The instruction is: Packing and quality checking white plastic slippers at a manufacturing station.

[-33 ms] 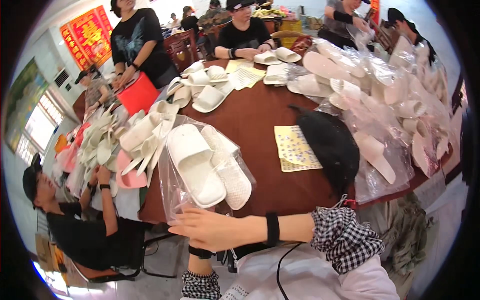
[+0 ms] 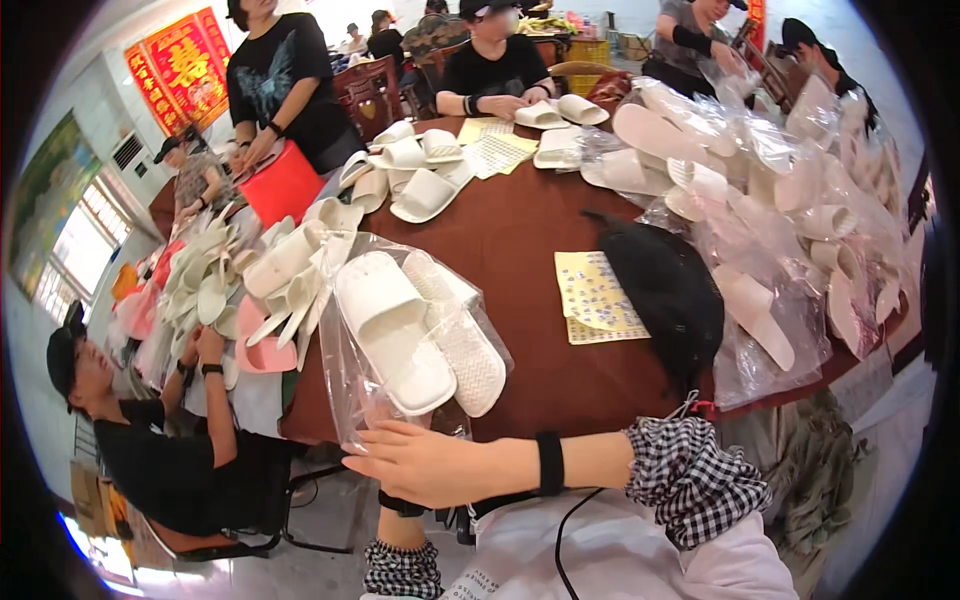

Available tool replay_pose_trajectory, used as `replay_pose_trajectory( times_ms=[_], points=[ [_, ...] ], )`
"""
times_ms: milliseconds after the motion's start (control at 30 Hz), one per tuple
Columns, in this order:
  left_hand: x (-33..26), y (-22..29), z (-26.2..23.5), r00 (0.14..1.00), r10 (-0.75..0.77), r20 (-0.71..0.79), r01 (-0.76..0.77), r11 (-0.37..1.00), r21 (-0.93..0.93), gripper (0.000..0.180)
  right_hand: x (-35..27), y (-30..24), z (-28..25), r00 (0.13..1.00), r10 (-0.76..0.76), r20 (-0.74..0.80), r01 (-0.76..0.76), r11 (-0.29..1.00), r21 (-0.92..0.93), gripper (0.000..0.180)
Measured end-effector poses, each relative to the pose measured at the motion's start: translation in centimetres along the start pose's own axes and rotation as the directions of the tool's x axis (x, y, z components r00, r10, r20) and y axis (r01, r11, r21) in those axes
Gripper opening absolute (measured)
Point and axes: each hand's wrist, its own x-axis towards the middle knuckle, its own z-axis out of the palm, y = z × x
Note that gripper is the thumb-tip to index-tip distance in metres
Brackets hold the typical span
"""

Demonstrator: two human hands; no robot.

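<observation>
Though straight-fingered at a crinkly plastic bag of textured white slippers, right grip unclear, left grip likewise.

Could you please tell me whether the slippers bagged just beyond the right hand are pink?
No, the slippers in the clear bag beyond the right hand are white.

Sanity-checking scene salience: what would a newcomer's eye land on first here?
First, the white textured open-toe slippers in a clear plastic bag, left of centre on the brown tabletop, just beyond the wearer's right hand. Next, the big heap of pale bagged slippers along the right side. Then the bright red boxy container, upper left.
</observation>
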Motion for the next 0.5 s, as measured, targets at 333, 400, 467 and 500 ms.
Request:
replay_pose_trajectory(
  times_ms=[333, 400, 467, 500],
  points=[
    [-3.2, 0.2, 0.2, 0.972, 0.198, 0.126, -0.231, 0.711, 0.664, 0.058, -2.4, -3.8, -4.8, 0.989, -0.051, 0.138, 0.069, 0.989, -0.130, 0.076],
    [-4.8, 1.0, -0.2, 0.929, 0.239, 0.282, -0.358, 0.390, 0.848, 0.058, -3.3, -4.2, -8.5, 0.950, 0.176, 0.257, -0.234, 0.949, 0.213, 0.060],
    [-5.8, 1.3, -0.6, 0.898, 0.225, 0.377, -0.419, 0.183, 0.889, 0.058, -3.9, -2.8, -12.0, 0.969, 0.194, -0.153, -0.174, 0.975, 0.135, 0.042],
    [-6.0, 1.3, -0.7, 0.886, 0.218, 0.409, -0.439, 0.113, 0.891, 0.057, -4.0, -1.5, -13.5, 0.892, 0.334, -0.305, -0.287, 0.939, 0.190, 0.028]
  ],
)
